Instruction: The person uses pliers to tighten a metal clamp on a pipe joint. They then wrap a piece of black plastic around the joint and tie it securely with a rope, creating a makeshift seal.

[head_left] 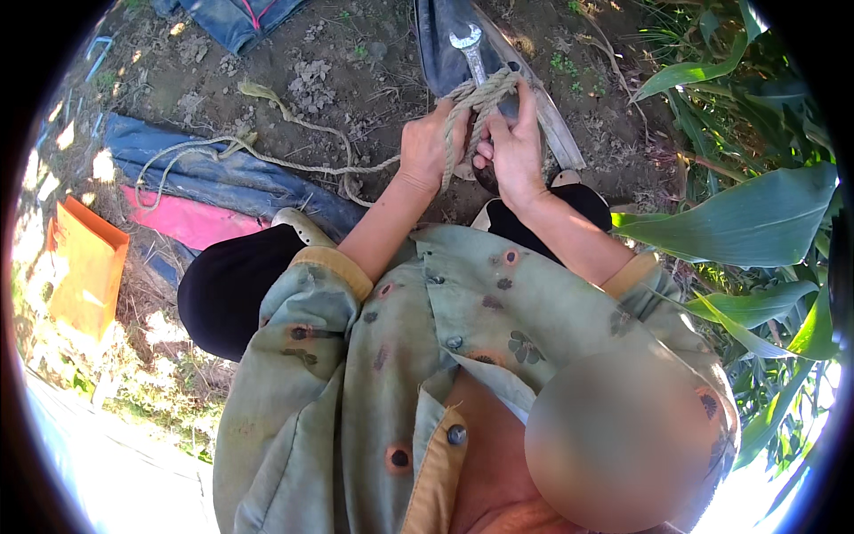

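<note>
- Rope (pixel 480 96) is looking pale, coarse and twisted, bunching in loops around a silvery wrench (pixel 474 60).
- Its tail is trailing left over soil (pixel 307 84) and blue sheeting (pixel 294 194).
- Left hand (pixel 427 147) is gripping rope at the bunch's left.
- Right hand (pixel 516 149) is pinching its right side.
- Bunch is sitting between both hands, at the fingertips.

The wrench's (pixel 473 55) lower part is hidden by the rope (pixel 485 96), the left hand (pixel 429 147) is partly covered too, and a blue cloth (pixel 238 25) is cut off by the top edge.
</note>
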`<state>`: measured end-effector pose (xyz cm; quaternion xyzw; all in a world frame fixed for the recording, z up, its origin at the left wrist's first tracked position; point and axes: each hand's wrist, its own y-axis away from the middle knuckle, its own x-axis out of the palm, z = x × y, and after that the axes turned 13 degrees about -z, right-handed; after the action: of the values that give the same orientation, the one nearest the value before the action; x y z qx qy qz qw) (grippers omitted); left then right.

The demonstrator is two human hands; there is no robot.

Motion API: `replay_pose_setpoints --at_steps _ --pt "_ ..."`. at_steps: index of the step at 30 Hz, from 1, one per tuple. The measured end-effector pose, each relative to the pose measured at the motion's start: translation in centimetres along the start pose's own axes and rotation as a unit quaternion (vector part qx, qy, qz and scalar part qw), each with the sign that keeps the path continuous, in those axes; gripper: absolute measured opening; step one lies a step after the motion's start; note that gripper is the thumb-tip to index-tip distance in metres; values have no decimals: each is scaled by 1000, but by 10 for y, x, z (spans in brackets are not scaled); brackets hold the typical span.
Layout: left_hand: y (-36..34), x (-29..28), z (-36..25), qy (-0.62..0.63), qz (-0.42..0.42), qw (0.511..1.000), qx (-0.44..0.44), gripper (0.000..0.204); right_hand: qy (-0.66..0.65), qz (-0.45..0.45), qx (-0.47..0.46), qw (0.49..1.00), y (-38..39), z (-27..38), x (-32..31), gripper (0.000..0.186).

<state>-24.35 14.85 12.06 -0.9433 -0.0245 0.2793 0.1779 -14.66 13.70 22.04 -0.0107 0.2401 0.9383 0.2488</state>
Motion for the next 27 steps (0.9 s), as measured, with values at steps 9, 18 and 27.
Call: replay_pose_setpoints --at_steps 9,18,27 --pt "-18 -21 6 229 35 921 -313 36 -13 -85 -95 992 3 -29 16 59" --pt "-26 13 28 447 46 788 -422 73 -5 -91 -96 991 5 -28 22 59" --pt "-8 22 29 546 146 666 -487 71 7 -91 -147 985 0 -33 26 58"
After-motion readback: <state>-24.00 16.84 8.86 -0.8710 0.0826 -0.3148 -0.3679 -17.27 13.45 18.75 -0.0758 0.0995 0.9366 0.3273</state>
